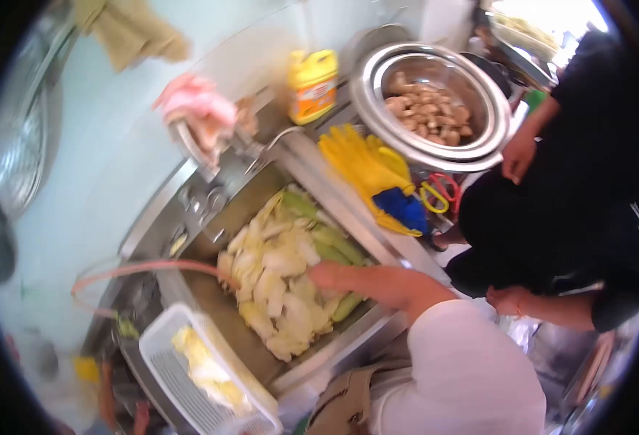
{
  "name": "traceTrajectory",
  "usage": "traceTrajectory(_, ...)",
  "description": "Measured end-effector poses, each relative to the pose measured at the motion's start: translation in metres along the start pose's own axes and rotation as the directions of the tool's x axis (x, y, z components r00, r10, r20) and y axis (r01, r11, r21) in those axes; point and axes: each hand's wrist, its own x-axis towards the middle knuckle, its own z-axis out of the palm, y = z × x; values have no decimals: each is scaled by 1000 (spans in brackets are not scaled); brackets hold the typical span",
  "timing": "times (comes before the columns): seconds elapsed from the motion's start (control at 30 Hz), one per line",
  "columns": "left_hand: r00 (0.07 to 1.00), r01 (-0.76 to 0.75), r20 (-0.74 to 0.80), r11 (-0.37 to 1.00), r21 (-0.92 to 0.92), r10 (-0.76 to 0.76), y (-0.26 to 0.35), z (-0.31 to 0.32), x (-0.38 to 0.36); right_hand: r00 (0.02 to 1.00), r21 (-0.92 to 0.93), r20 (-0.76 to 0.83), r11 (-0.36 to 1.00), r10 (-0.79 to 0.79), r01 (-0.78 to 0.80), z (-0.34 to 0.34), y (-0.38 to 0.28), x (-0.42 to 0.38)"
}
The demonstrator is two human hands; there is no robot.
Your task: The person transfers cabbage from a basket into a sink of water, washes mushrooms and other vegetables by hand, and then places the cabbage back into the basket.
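My right hand (327, 277) reaches from a white sleeve into the metal sink (261, 366). It lies among a pile of pale cabbage leaves (279, 268), with its fingers hidden. Long green vegetables (334, 246) lie beside and partly under the leaves, along the side nearer my arm. A pinkish hose (153, 265) runs over the sink's far edge and ends at the leaves. My left hand is out of view.
A white basket (161, 341) holds pale yellow leaves. Nested steel bowls (367, 94) contain brown chunks. Nearby are yellow gloves (363, 163), scissors (435, 196) and a yellow jug (312, 85). A person in black (551, 217) stands close on the right.
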Motion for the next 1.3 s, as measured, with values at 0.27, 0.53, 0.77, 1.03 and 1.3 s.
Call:
traceTrajectory(0.27, 889, 212, 122, 160, -964, -441, 62, -11, -53, 987, 155, -158, 988, 13, 12, -80, -70, -22)
traceTrajectory(0.53, 873, 215, 127, 138, -967, -471, 100, -33, -64, 649, 3, -543, 772, -532, 635, -174, -262, -22)
traceTrajectory(0.77, 845, 108, 8, 157, -982, -534, 88, -18, -55, 493, -317, -69, 487, -868, 814, -76, -321, -18)
traceTrajectory(1.03, 874, 170, 95, 117, -979, -476, 95, -25, -62, 664, 370, -623, 592, -414, 716, -75, -244, 8)
traceTrajectory(1.3, 862, 271, 194, 104, -957, -468, 87, -28, -62, 959, 382, -61, 894, 278, -235, 99, -82, 91)
